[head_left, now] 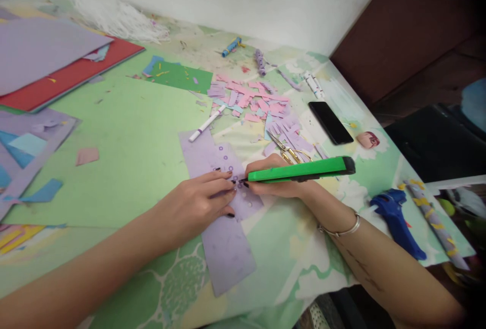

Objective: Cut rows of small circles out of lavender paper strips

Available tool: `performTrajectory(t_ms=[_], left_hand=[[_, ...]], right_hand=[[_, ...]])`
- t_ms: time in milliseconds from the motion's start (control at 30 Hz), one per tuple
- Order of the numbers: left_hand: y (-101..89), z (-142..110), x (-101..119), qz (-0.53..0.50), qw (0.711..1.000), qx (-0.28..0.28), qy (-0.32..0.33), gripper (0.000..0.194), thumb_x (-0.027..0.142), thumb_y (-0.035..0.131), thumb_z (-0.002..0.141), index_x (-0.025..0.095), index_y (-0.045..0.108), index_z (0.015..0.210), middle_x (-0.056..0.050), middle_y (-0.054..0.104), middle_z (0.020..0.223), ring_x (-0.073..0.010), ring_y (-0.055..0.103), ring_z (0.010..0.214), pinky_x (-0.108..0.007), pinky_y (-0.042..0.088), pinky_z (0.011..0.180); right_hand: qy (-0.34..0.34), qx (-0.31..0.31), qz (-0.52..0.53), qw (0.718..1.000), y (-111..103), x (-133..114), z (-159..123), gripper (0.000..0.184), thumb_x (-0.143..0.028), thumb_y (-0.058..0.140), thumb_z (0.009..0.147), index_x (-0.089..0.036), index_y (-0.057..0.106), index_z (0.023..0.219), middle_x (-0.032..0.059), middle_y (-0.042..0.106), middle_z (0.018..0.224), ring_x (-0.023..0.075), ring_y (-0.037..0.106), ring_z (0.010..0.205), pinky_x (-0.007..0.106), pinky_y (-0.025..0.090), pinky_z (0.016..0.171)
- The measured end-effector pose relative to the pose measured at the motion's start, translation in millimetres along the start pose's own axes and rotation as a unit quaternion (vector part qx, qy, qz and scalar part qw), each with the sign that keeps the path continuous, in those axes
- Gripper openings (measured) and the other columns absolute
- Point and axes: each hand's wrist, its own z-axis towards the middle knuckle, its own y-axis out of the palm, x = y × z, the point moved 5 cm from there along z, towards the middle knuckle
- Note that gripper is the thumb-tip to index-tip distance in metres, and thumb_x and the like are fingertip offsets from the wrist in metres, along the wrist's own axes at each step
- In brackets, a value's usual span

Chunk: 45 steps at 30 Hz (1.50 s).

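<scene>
My right hand [273, 190] grips a green utility knife [299, 168] with a black end. Its tip points down at a small lilac paper piece [226, 151] marked with a row of little purple rings; a few small holes show toward its near end. Fingers stretched out, my left hand [193, 205] presses this piece down, close beside the knife tip. Beneath lies a longer lilac paper strip [230, 263]. A white marker [207, 124] rests across the strip's far end. Gold-handled scissors [290, 153] lie just beyond my right hand.
Pink and lilac paper scraps [254, 98] are heaped behind the hands. A black phone [330, 122] and a blue glue gun [398, 222] lie to the right. A large light-green sheet [125, 116] covers the left side, near a red folder [121, 55]. White shredded strands [117, 17] sit by the wall.
</scene>
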Motion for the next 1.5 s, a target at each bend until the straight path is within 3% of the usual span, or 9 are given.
performTrajectory(t_ms=[133,333,433,533,700,1233,1333,1400,1500], left_hand=[[1.8,1,3,0.012,1.0,-0.001,0.009,0.021,0.026,0.05,0.093,0.011,0.065,0.092,-0.009,0.07,0.094,-0.023,0.065,0.1,-0.037,0.057,0.088],[5.7,6,9,0.072,0.997,-0.034,-0.004,0.018,0.02,0.052,0.091,0.012,0.064,0.081,-0.01,0.07,0.09,-0.0286,0.065,0.1,-0.042,0.06,0.079],[3.8,6,7,0.054,0.998,-0.03,-0.006,0.02,0.024,0.052,0.092,0.012,0.065,0.082,-0.01,0.07,0.091,-0.0292,0.065,0.101,-0.041,0.06,0.078],[2.0,4,1,0.016,0.999,-0.028,0.008,0.023,0.029,0.05,0.093,0.013,0.066,0.092,-0.009,0.071,0.096,-0.0265,0.066,0.101,-0.039,0.06,0.079],[3.0,-1,-4,0.011,0.999,-0.044,0.006,0.023,0.023,0.047,0.094,0.013,0.067,0.097,-0.009,0.071,0.104,-0.0246,0.065,0.105,-0.039,0.058,0.088],[4.3,-5,-3,-0.003,0.999,-0.035,-0.027,0.025,0.025,0.044,0.096,0.015,0.067,0.097,-0.007,0.071,0.103,-0.021,0.069,0.092,-0.035,0.06,0.076],[2.0,-8,-16,-0.046,0.997,-0.002,-0.068,0.02,0.029,0.051,0.093,0.018,0.067,0.097,-0.003,0.072,0.104,-0.0169,0.069,0.092,-0.03,0.057,0.083],[0.6,-8,-33,-0.069,0.989,0.02,-0.133,0.02,0.031,0.054,0.091,0.02,0.066,0.102,-0.004,0.07,0.109,-0.0167,0.066,0.102,-0.029,0.051,0.093],[5.4,-10,-64,-0.09,0.954,-0.016,-0.285,0.044,0.038,0.056,0.086,0.016,0.054,0.125,-0.011,0.058,0.13,-0.0273,0.051,0.123,-0.046,0.037,0.107]], right_hand=[[0.026,0.034,-0.027,0.999,0,-5,-2,0.015,-0.018,0.057,0.075,-0.016,0.05,0.062,-0.0064,0.04,0.056,0.0062,0.034,0.055,0.018,0.028,0.048],[0.04,0.035,-0.047,0.997,-4,-17,-3,0.017,-0.018,0.059,0.075,-0.016,0.05,0.061,-0.0065,0.044,0.052,0.0053,0.038,0.05,0.017,0.027,0.044],[0.088,0.03,0.009,0.996,2,-16,-7,0.016,-0.018,0.055,0.078,-0.017,0.049,0.064,-0.0062,0.048,0.05,0.0057,0.045,0.046,0.016,0.031,0.042],[0.149,0.067,0.081,0.983,12,-8,-14,0.018,-0.022,0.051,0.083,-0.018,0.048,0.065,-0.0053,0.051,0.049,0.0069,0.049,0.043,0.016,0.037,0.042],[0.128,0.137,0.035,0.982,16,-6,-18,0.025,-0.024,0.055,0.08,-0.018,0.046,0.058,-0.0058,0.042,0.047,0.0063,0.039,0.045,0.018,0.03,0.042],[0.111,0.147,0.007,0.983,14,-8,-15,0.023,-0.018,0.054,0.077,-0.017,0.044,0.056,-0.0064,0.037,0.051,0.006,0.032,0.051,0.018,0.027,0.046],[0.108,0.131,0.008,0.986,11,-8,-14,0.02,-0.019,0.055,0.077,-0.017,0.047,0.059,-0.0059,0.042,0.053,0.0059,0.037,0.051,0.018,0.03,0.046],[0.094,0.11,0.017,0.989,10,-9,-12,0.017,-0.019,0.055,0.077,-0.017,0.049,0.061,-0.0058,0.046,0.055,0.0055,0.04,0.052,0.017,0.032,0.048],[0.095,0.097,0.027,0.99,8,-9,-12,0.017,-0.016,0.054,0.076,-0.017,0.049,0.06,-0.0065,0.047,0.053,0.0047,0.042,0.05,0.016,0.032,0.047]])
